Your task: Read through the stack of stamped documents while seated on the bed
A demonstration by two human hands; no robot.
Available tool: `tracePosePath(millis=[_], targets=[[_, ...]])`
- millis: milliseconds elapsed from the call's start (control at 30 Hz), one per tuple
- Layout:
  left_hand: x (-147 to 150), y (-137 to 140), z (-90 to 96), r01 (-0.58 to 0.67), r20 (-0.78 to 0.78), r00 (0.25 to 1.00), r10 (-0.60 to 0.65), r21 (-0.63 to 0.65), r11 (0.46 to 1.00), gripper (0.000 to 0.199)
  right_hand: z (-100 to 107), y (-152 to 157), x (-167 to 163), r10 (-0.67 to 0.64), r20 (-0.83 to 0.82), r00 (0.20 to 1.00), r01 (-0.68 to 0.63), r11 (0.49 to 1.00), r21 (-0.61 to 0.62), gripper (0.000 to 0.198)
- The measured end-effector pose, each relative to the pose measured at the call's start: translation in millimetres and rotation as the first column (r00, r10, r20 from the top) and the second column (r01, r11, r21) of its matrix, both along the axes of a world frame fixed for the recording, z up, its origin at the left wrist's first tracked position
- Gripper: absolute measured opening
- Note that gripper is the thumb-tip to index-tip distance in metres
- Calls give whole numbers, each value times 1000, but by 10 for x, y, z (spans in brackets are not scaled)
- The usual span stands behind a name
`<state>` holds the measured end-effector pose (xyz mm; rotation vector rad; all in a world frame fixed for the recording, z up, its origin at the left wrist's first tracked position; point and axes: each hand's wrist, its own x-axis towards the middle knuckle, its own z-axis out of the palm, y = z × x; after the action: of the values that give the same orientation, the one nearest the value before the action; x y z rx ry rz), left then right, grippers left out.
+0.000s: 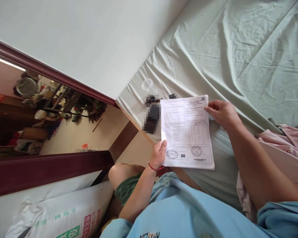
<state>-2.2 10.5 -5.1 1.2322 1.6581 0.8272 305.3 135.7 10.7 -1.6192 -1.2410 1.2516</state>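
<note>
A stack of printed paper forms (178, 132), with a table and two round stamps on the top sheet, is held up over my lap. My left hand (159, 153) grips its lower left edge, thumb on the front and the other fingers hidden behind. At the upper right edge, my right hand (222, 113) pinches the paper between thumb and fingers. A red bracelet (155, 167) circles my left wrist. Partly behind the forms lie a dark blurred-out item (152, 119) and a bunch of small dark things (151, 99) that I cannot make out.
A pale green sheet (203, 59) covers the bed. A clear plastic cup (147, 85) lies near its left edge. Pink cloth (280, 137) is at the right. Below left stands a white printed sack (72, 211); a doorway with a dark red frame (52, 168) opens onto a cluttered room.
</note>
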Motion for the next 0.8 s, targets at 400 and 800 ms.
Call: tracePosePath(millis=[400, 800], targets=[[5, -42, -70, -67, 57, 996, 67, 2, 998, 57, 26, -3, 6, -54, 154, 987, 38, 993, 109, 18], [8, -17, -27, -20, 0, 1000, 20, 16, 1000, 67, 109, -30, -18, -129, 308, 943, 73, 980, 187, 14]])
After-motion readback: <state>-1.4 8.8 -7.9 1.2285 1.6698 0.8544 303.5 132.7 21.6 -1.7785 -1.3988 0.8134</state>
